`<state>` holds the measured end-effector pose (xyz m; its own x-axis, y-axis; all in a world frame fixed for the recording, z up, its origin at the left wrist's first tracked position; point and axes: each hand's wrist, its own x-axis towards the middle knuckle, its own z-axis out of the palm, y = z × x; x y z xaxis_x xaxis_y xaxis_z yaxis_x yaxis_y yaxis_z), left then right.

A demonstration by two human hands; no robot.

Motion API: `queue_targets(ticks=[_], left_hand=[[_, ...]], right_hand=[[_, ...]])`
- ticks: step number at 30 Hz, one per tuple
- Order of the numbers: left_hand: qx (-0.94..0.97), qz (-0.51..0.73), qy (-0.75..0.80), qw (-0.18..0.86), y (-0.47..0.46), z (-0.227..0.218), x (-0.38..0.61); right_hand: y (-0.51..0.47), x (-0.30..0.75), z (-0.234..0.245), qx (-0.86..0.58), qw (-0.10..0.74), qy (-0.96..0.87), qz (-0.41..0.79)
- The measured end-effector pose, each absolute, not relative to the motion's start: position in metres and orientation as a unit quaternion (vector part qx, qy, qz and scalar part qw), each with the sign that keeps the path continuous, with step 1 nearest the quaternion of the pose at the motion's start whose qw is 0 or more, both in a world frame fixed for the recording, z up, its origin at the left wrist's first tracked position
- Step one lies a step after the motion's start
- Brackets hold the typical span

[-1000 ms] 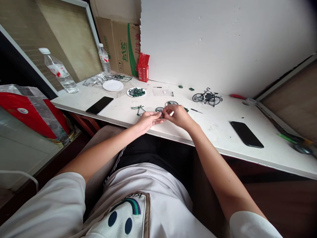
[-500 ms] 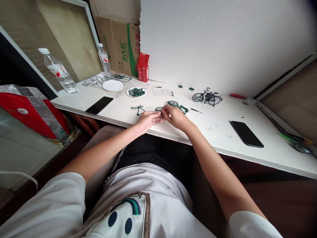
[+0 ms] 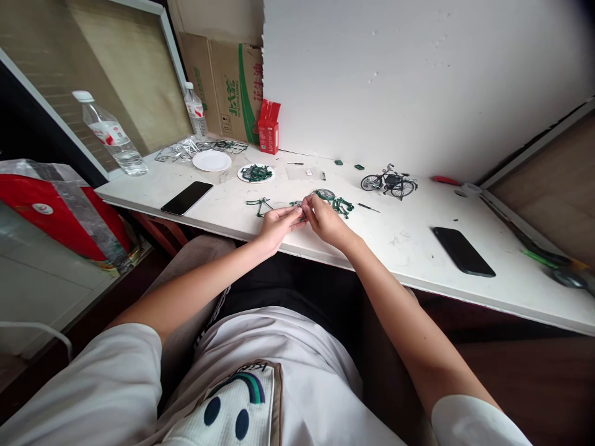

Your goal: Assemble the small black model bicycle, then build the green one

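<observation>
My left hand (image 3: 277, 222) and my right hand (image 3: 324, 220) meet near the front edge of the white table (image 3: 409, 238). Both pinch a partly built green model bicycle (image 3: 332, 201), whose wheel and frame stick out past my right fingers. What lies between the fingertips themselves is too small to make out. A loose green frame piece (image 3: 260, 205) lies just left of my left hand.
A finished dark model bicycle (image 3: 389, 181) stands further back. A plate of green parts (image 3: 256, 173), an empty white plate (image 3: 212, 160), two black phones (image 3: 187, 197) (image 3: 463, 251), a small screwdriver (image 3: 368, 207), a red box (image 3: 268, 127), two water bottles (image 3: 108, 132) and a cardboard box (image 3: 227, 87) surround the work spot.
My right hand has drawn slightly left and toward me, uncovering more of the green bicycle's frame and wheel. My left hand has barely shifted.
</observation>
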<state>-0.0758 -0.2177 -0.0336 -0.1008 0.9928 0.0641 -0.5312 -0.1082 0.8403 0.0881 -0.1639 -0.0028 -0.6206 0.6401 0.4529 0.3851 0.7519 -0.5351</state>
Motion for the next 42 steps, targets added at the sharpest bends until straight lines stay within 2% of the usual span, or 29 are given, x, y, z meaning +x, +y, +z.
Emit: queue_targets(ticks=[8,16,27,42], left_hand=[[0.381,0.716,0.353,0.467,-0.224,-0.038,-0.067],[0.455,0.723,0.341,0.392,-0.228,-0.034,-0.065],[0.470,0.719,0.341,0.380,-0.222,-0.042,-0.070],[0.463,0.696,0.360,0.414,-0.230,-0.032,-0.074]], right_hand=[[-0.165,0.078,-0.018,-0.228,0.413,-0.852,0.226],[-0.171,0.072,-0.022,-0.199,0.466,-0.830,0.235],[-0.171,0.070,-0.021,-0.208,0.466,-0.836,0.200],[-0.174,0.069,-0.025,-0.218,0.467,-0.821,0.246]])
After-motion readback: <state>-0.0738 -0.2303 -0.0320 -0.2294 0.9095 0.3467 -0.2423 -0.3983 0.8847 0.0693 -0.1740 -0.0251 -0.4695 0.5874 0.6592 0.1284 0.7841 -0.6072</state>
